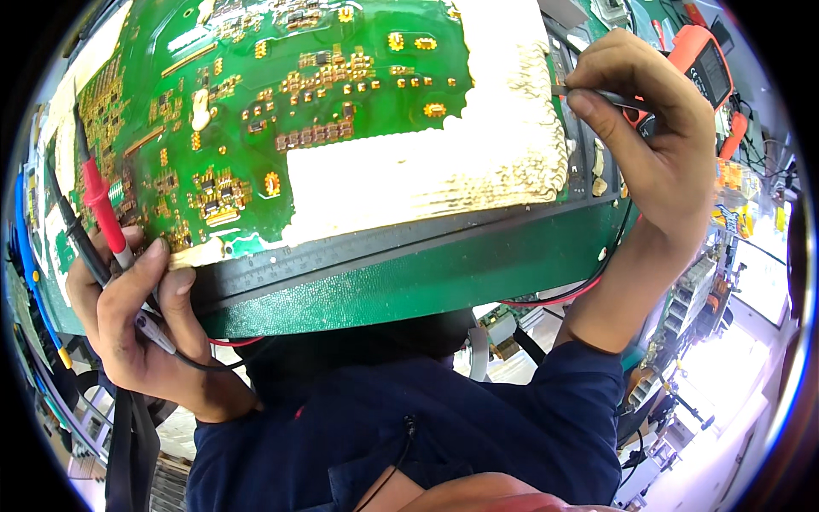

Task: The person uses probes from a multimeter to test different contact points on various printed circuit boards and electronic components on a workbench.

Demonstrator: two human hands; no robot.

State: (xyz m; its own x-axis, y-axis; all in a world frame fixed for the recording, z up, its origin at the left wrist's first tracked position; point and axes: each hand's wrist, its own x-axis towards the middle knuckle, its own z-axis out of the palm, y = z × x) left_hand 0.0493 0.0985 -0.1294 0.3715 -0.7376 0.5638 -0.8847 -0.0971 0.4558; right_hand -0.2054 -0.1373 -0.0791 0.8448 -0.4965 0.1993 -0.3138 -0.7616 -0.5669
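Note:
A large green circuit board (375, 136) lies in front of me, crowded with small components. Thick cream-coloured coating (409, 183) covers much of its right and near side. My left hand (141, 316) is at the near left corner, fingers closed around a red test probe (104, 205) and a black test probe (73, 224). Both probe tips point up and away over the left part of the board. Beyond the right edge, my right hand (653, 128) pinches a slim dark tool (610, 96); its exact kind is partly hidden by the fingers.
A dark ruler-marked strip (316, 256) runs along the board's near edge, above a green mat (409, 294). An orange-red multimeter (704, 72) stands at the far right. Black and red leads (554, 299) hang at the near edge. A blue cable (30, 264) runs along the left.

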